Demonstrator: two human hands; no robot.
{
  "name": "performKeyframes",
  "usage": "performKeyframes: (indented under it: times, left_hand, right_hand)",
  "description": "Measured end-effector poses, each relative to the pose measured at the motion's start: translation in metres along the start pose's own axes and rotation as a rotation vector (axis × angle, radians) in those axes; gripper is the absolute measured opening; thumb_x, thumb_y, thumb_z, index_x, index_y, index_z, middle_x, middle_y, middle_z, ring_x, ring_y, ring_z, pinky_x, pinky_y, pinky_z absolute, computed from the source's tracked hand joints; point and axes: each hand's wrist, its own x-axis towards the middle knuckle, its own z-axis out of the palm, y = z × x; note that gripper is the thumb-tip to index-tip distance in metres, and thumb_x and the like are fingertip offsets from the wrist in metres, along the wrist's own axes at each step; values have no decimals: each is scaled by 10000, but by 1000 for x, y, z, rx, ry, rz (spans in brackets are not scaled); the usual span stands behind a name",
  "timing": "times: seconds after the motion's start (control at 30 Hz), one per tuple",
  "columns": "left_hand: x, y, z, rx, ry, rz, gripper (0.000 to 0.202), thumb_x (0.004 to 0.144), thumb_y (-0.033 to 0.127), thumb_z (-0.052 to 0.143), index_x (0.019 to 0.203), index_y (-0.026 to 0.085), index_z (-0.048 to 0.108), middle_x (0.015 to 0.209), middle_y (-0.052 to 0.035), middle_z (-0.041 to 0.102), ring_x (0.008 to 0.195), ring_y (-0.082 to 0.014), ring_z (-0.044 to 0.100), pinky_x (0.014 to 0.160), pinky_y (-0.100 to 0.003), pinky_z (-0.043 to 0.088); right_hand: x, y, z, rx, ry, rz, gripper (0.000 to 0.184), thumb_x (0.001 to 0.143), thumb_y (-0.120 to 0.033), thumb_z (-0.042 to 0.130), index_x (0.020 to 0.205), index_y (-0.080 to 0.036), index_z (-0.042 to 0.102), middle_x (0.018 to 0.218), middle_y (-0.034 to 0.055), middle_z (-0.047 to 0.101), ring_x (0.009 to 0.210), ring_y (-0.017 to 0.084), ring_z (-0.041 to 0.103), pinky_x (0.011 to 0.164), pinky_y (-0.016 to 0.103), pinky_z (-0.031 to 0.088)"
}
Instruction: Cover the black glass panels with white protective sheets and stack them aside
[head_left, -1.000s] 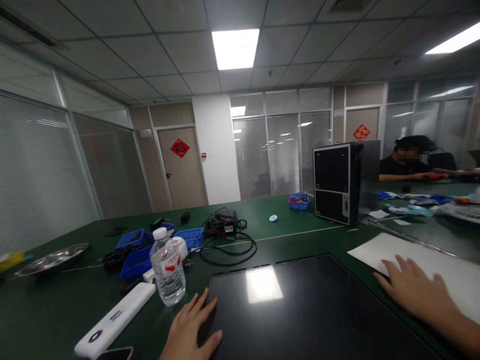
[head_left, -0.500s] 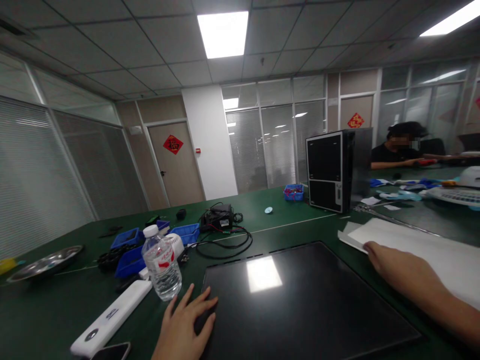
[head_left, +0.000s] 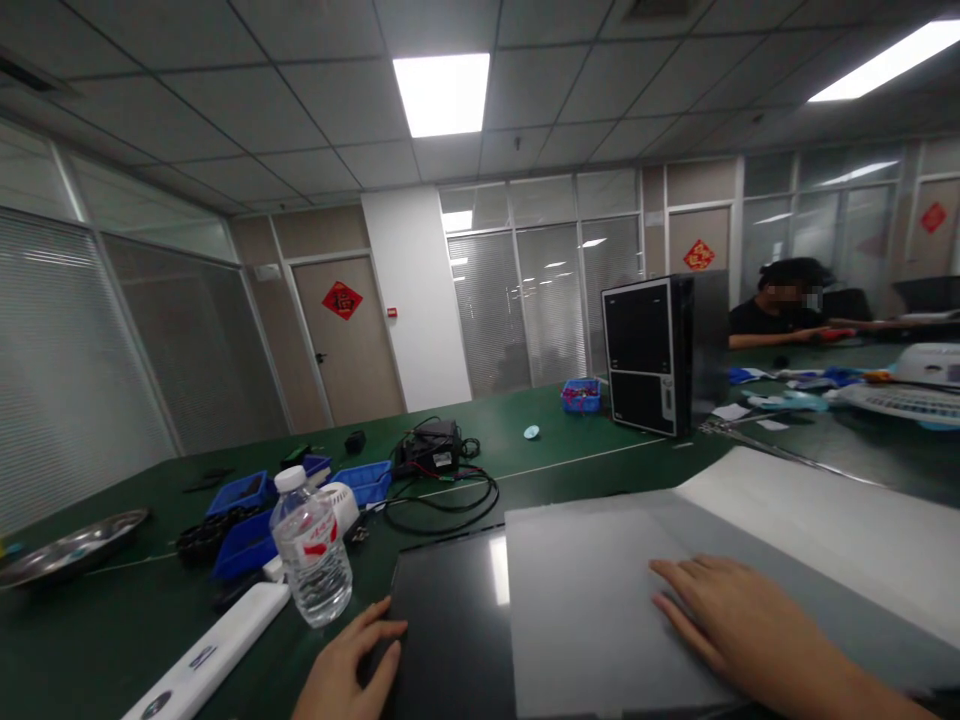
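A black glossy panel (head_left: pixel 450 630) lies flat on the green table in front of me. My left hand (head_left: pixel 345 670) rests on its near left corner, fingers spread. A thin translucent white sheet (head_left: pixel 585 600) covers the panel's right part. My right hand (head_left: pixel 727 620) lies flat on this sheet, fingers apart, palm down. A second white sheet (head_left: pixel 825 530) lies underneath to the right.
A water bottle (head_left: pixel 309 550) and a white bar-shaped device (head_left: pixel 210 650) stand left of the panel. Blue bins (head_left: pixel 247 510), a metal dish (head_left: pixel 75 545) and a cabled black box (head_left: pixel 431 450) sit farther back. A computer case (head_left: pixel 649 355) stands at back right, where another person (head_left: pixel 780 310) sits.
My right hand has dragged the translucent sheet leftward over the right part of the black panel. My left hand stays at the panel's left corner.
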Motion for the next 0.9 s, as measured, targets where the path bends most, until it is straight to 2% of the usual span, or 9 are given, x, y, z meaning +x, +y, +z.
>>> performKeyframes:
  times: [0.07,0.13,0.2,0.27,0.43,0.53,0.7,0.8,0.9]
  left_hand:
    - [-1,1,0,23,34,4,424,894,413,450,1077,268,804,1382,-66,690,1245,-292,667,1083,-479,508]
    - [-2,2,0,38,46,15,426,892,413,456,1097,271,801,1356,-63,707,1232,-292,676,1073,-473,520]
    - [-3,2,0,47,47,27,440,900,429,454,1137,279,792,1364,-61,702,1257,-299,659,1086,-486,508]
    - [-3,2,1,50,45,33,454,910,449,446,1171,287,781,1374,-60,696,1284,-307,638,1102,-507,488]
    - [-2,2,3,34,69,48,448,883,482,515,1180,275,777,1346,-75,715,1259,-329,655,1081,-516,506]
    - [-1,1,3,13,97,47,439,821,454,595,1171,263,778,1328,-74,726,1224,-322,679,1066,-495,522]
    - [2,-2,3,-65,117,10,450,804,450,574,1132,234,793,1281,-71,753,1198,-294,699,1077,-450,513]
    - [3,-4,4,-81,124,-1,451,802,484,566,1103,246,803,1282,-62,752,1190,-294,704,1068,-449,520]
    - [3,-5,5,-74,123,-3,463,809,497,561,1126,254,796,1306,-54,739,1210,-293,692,1076,-451,511]
  right_hand:
    - [0,0,1,48,-63,18,404,978,-459,423,1058,-267,770,1003,98,778,876,300,748,783,488,621]
    - [-3,-2,0,160,-98,-29,407,985,-501,439,1207,-313,724,1126,66,762,981,277,736,869,455,610]
    - [-6,-2,-2,262,-116,-100,483,985,-523,462,1427,-358,565,1320,37,689,1143,255,687,975,415,575]
    - [-7,0,-3,311,-117,-129,533,985,-524,475,1497,-377,470,1434,17,604,1263,252,616,1070,420,517]
    - [1,10,-7,327,-181,-17,466,977,-566,455,1323,-336,668,1346,46,671,1264,305,610,1115,540,454]
    - [2,8,-13,390,-226,-82,421,988,-542,449,1246,-335,709,1303,35,697,1243,276,623,1112,497,460]
    - [-3,7,-11,383,-139,-93,432,1007,-503,433,1355,-343,632,1283,36,706,1166,226,663,1039,403,514]
    - [1,30,4,217,-40,-17,467,997,-506,435,1408,-341,583,1322,37,685,1182,226,651,1044,406,510]
    - [5,77,21,12,45,158,526,962,-494,455,1424,-269,568,1385,72,640,1257,258,603,1097,448,467]
